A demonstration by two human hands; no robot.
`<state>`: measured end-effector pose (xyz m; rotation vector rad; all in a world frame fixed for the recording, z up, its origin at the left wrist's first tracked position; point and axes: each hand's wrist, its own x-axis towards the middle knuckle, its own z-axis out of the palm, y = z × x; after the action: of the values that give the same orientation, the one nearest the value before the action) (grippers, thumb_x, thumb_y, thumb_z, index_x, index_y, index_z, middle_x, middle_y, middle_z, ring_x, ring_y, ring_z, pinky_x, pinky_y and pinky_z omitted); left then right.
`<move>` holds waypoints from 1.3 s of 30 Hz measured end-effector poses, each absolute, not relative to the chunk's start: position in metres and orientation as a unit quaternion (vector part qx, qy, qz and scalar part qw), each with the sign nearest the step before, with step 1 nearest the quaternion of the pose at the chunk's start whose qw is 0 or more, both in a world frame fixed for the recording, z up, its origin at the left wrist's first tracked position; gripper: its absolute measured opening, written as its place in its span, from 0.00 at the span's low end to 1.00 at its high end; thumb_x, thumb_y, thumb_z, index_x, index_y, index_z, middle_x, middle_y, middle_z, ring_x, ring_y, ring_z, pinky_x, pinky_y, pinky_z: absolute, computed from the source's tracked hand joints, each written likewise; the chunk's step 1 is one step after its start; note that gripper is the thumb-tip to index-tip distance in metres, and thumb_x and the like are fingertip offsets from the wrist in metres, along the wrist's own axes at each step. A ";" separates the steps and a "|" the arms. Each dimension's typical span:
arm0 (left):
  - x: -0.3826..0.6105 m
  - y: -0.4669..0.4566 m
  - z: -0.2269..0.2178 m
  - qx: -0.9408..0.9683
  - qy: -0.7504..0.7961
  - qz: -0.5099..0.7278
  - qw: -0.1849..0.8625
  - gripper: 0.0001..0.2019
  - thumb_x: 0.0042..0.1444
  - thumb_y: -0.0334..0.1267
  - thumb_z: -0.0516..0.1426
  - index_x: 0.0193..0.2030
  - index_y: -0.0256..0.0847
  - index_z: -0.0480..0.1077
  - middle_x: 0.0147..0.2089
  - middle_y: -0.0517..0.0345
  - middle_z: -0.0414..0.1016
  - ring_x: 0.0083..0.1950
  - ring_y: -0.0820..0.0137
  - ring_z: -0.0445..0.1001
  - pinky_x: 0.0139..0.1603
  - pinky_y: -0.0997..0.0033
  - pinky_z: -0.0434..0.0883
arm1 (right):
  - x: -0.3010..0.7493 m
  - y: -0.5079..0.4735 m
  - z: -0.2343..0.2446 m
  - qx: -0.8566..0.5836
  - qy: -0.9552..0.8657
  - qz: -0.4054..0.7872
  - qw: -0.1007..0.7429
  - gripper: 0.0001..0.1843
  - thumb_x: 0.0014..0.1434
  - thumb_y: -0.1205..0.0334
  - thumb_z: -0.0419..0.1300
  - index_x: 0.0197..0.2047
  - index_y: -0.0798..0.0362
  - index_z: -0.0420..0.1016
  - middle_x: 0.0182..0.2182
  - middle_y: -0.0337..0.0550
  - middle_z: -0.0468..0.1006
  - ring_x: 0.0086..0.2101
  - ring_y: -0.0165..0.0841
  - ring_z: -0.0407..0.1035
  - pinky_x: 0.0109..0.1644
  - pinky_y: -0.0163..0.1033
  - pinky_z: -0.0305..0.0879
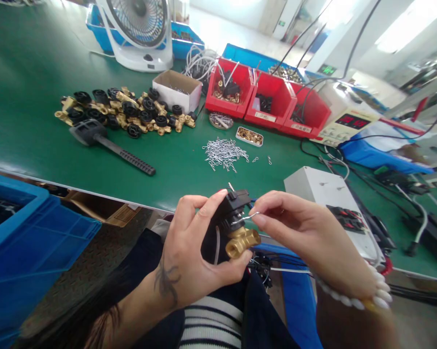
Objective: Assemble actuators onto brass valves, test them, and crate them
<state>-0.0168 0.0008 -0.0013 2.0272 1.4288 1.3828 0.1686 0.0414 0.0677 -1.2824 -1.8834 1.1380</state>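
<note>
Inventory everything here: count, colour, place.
Held assembly: one, brass/black, front
Held clip: one, silver, front
Loose clips: pile, silver, mid-bench
Bench: one, green, centre
Mallet: one, black, left
Fittings: heap, brass/black, behind mallet
Fan: one, white, back left
Carton: one, white, beside fittings
Bins: three, red, back centre
Round dish: one, colour unclear, before bins
Tray: one, white, before bins
Display unit: one, cream, right
Box: one, grey, right
Cables: many, black/white, right
Crates: several, blue, left and back
Left hand: one, bare, around assembly
Right hand: one, bare, pinching clip
</note>
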 end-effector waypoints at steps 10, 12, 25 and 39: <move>-0.014 0.001 0.000 0.737 0.472 0.470 0.115 0.33 0.52 0.44 0.64 0.63 0.37 0.62 0.50 0.47 0.68 0.51 0.61 0.71 0.52 0.62 0.76 | 0.171 0.045 0.090 -0.435 -0.845 0.228 0.210 0.06 0.60 0.66 0.61 0.31 0.48 0.76 0.28 0.36 0.77 0.27 0.30 0.71 0.30 0.34 0.67; -0.014 0.001 0.000 0.736 0.471 0.471 0.121 0.33 0.52 0.44 0.63 0.64 0.38 0.62 0.50 0.48 0.68 0.52 0.61 0.71 0.53 0.61 0.75 | 0.171 0.045 0.094 -0.414 -0.865 0.194 0.205 0.05 0.60 0.66 0.61 0.32 0.47 0.76 0.29 0.36 0.78 0.28 0.30 0.71 0.30 0.34 0.66; -0.021 0.014 -0.017 0.689 0.479 0.472 0.270 0.34 0.51 0.43 0.65 0.64 0.40 0.64 0.51 0.50 0.67 0.52 0.62 0.73 0.51 0.59 0.79 | 0.173 0.055 0.060 -0.465 -0.842 0.156 0.224 0.12 0.63 0.61 0.62 0.50 0.49 0.74 0.35 0.41 0.79 0.34 0.34 0.75 0.39 0.38 0.73; -0.006 0.037 -0.060 0.590 0.451 0.529 0.411 0.36 0.51 0.41 0.65 0.66 0.40 0.61 0.54 0.51 0.61 0.58 0.63 0.71 0.57 0.60 0.77 | 0.221 0.055 -0.049 -0.585 -0.807 -0.033 0.076 0.27 0.67 0.49 0.54 0.60 0.60 0.74 0.49 0.66 0.74 0.50 0.55 0.68 0.54 0.60 0.66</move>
<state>-0.0062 0.0368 -0.0599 1.4847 1.1359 1.3315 0.2211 0.0552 -0.0487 -1.7547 -2.4188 -0.0988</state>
